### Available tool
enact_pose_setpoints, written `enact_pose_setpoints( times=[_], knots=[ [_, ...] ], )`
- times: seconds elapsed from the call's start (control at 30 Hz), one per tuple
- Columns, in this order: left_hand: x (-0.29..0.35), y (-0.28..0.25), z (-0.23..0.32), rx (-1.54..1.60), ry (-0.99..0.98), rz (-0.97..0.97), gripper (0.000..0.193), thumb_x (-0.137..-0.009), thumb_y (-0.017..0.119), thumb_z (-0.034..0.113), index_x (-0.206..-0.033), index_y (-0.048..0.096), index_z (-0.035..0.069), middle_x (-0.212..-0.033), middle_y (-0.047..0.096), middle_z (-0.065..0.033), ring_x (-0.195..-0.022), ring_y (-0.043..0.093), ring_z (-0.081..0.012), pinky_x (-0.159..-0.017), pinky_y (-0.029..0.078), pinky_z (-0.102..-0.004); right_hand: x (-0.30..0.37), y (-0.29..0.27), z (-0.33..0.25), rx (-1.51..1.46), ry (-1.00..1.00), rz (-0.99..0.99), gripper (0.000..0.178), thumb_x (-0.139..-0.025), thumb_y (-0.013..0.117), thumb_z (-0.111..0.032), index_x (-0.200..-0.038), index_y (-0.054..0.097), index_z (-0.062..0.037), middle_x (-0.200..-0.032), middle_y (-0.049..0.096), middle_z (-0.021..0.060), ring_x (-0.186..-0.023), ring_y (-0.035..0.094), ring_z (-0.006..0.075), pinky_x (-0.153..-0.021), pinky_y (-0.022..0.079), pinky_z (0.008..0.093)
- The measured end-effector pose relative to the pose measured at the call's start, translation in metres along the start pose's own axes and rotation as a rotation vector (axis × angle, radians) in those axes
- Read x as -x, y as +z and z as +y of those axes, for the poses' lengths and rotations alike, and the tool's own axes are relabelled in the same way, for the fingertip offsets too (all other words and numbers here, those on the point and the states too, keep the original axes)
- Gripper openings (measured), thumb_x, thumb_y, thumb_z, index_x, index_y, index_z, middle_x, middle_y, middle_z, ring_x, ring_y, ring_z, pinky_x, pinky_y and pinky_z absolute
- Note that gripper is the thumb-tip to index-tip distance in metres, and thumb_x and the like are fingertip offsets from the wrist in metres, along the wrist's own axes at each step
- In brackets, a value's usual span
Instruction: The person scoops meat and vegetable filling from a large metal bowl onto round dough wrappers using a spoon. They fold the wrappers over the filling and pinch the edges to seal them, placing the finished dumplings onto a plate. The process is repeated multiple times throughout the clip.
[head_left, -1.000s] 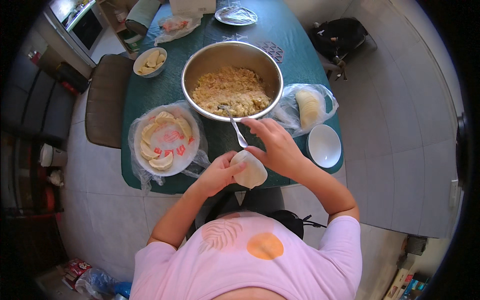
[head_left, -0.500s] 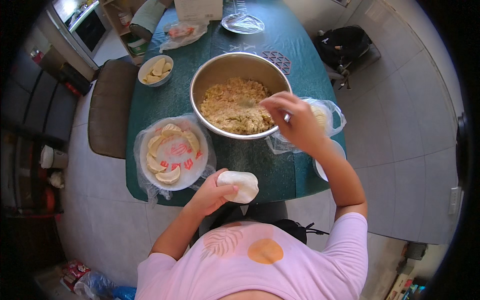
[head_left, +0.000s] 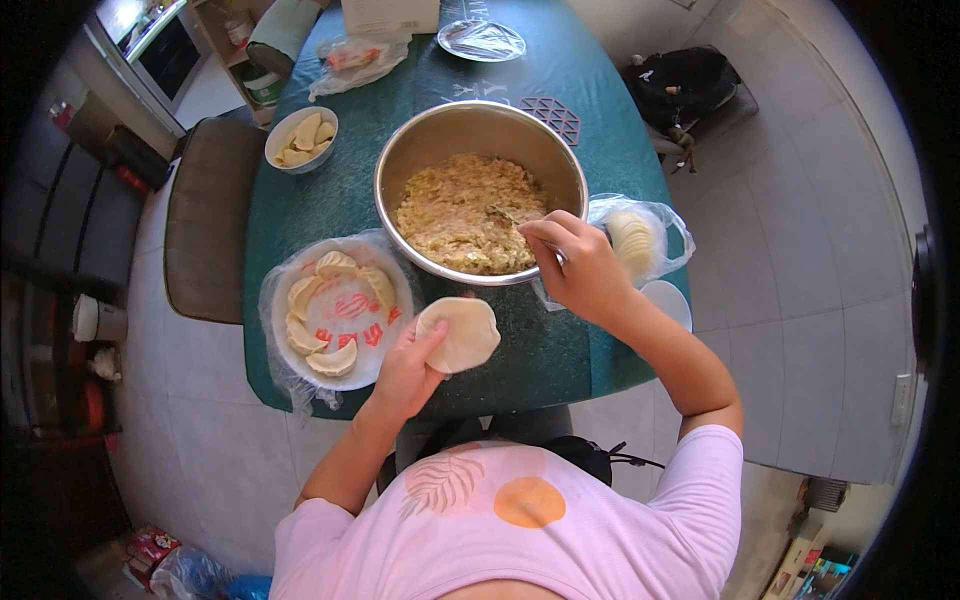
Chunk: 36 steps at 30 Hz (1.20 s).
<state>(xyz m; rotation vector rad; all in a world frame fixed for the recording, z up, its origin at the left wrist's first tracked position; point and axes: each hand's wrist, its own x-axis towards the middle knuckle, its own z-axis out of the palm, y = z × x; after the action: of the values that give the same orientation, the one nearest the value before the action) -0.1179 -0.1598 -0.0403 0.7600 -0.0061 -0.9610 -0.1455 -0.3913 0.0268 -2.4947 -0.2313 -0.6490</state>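
Observation:
A round dumpling wrapper (head_left: 462, 337) lies across the fingers of my left hand (head_left: 408, 375), with the thumb pressed on its face. My right hand (head_left: 578, 262) is closed round the handle of a spoon (head_left: 502, 216) over the near right rim of a large steel bowl (head_left: 400, 160). The spoon's tip meets the minced filling (head_left: 460, 215) in that bowl. Left of my left hand, folded dumplings (head_left: 333, 358) sit round the edge of a plate (head_left: 375, 352) covered in printed plastic. A stack of wrappers (head_left: 632, 240) lies in a clear bag beyond my right hand.
A small bowl of pale pieces (head_left: 302, 140) stands at the far left of the green-covered table (head_left: 540, 370). Farther back are a plastic bag (head_left: 358, 78), a film-covered plate (head_left: 480, 40) and a lattice trivet (head_left: 552, 120). A white bowl (head_left: 668, 300) is partly behind my right forearm.
My left hand has raised the wrapper toward the bowl and turned its face more into view. My right hand has moved slightly down, with the spoon at the filling's nearer right part.

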Motion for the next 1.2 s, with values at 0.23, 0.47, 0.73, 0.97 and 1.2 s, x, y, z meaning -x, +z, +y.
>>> enact_pose_setpoints(
  times=[0.23,0.47,0.73,0.97,1.2],
  knots=[
    [-0.010,0.003,0.006,-0.108,0.071,-0.038,0.039,-0.097,0.045,0.016,-0.130,0.041,-0.003,-0.120,0.055,-0.0129,-0.110,0.056,-0.0212,-0.094,0.045,-0.0346,0.000,0.007,-0.015,-0.163,0.028,-0.029,0.014,-0.079,0.058,0.006,-0.092,0.061,0.0008,-0.080,0.059,0.0154,-0.070,0.060,0.0302,-0.059,0.049,0.0358],
    [-0.005,0.010,0.003,-0.130,0.045,-0.051,0.044,-0.098,0.044,0.018,-0.137,0.035,0.000,-0.120,0.055,-0.0107,-0.110,0.056,-0.0184,-0.094,0.044,-0.0317,-0.002,0.000,-0.021,-0.247,0.187,0.022,0.014,-0.082,0.059,0.004,-0.095,0.064,0.0009,-0.085,0.063,0.0132,-0.073,0.064,0.0178,-0.059,0.051,0.0252],
    [-0.004,0.013,0.001,-0.058,-0.008,-0.054,0.046,-0.097,0.044,0.018,-0.136,0.033,-0.002,-0.124,0.053,-0.0143,-0.113,0.054,-0.0218,-0.098,0.043,-0.0365,-0.004,0.005,0.008,-0.679,0.741,0.011,0.017,-0.087,0.056,-0.008,-0.092,0.064,0.0060,-0.086,0.066,0.0139,-0.071,0.065,0.0135,-0.063,0.053,0.0244],
    [-0.005,0.032,0.040,0.306,-0.095,0.051,0.045,-0.097,0.037,0.019,-0.134,0.032,-0.007,-0.133,0.045,-0.0210,-0.123,0.046,-0.0320,-0.106,0.034,-0.0471,-0.005,-0.017,0.037,-1.074,0.779,0.193,0.020,-0.088,0.057,-0.009,-0.100,0.063,0.0056,-0.089,0.066,0.0142,-0.073,0.066,0.0179,-0.069,0.055,0.0252],
    [-0.041,0.055,0.065,0.427,-0.031,0.094,0.043,-0.099,0.029,0.019,-0.135,0.030,-0.005,-0.137,0.040,-0.0208,-0.128,0.040,-0.0323,-0.110,0.027,-0.0483,-0.008,-0.047,0.007,-1.117,0.593,0.159,0.019,-0.091,0.054,-0.008,-0.103,0.062,0.0046,-0.089,0.066,0.0146,-0.076,0.065,0.0174,-0.070,0.053,0.0258]
  ],
)
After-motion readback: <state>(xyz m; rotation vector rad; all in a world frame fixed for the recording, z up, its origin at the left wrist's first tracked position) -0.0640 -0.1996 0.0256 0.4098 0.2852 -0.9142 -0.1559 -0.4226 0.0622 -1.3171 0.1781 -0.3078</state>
